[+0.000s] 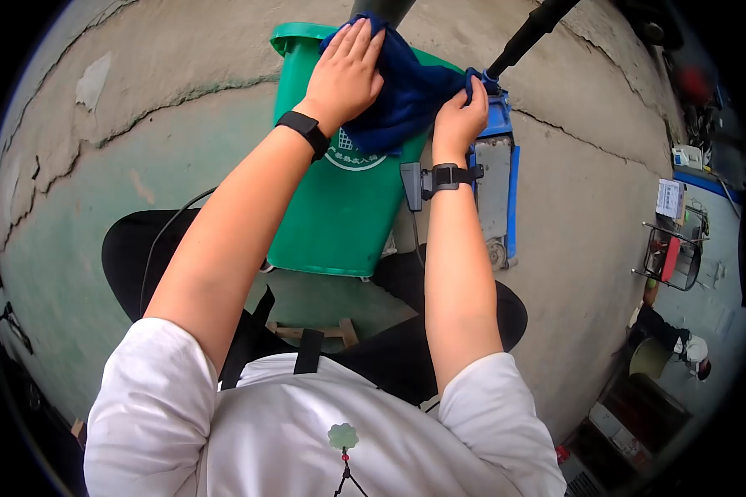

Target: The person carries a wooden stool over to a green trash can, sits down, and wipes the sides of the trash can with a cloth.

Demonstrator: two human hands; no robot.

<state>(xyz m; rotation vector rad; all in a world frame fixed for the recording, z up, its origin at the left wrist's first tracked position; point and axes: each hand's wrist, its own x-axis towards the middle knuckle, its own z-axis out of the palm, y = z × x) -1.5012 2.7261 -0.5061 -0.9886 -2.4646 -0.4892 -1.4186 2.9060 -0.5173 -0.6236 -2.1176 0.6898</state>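
A dark blue cloth (408, 91) is draped over the upper part of a green trash bin (331, 219), covering some of its white printed label. My left hand (348, 70) lies flat on the cloth's left side near the bin's rim, fingers stretched out. At the right edge, my right hand (462, 116) pinches a bunched corner of the same cloth between thumb and fingers. The cloth is pulled out between the two hands, and it hides part of the bin's top.
Just right of the bin stands a blue and grey floor jack (496, 166) with a black handle (535, 33). A small wooden stool (340, 333) shows between my legs. Cracked concrete surrounds the bin. Far right are a red-seated chair (670, 258) and a person (675, 340).
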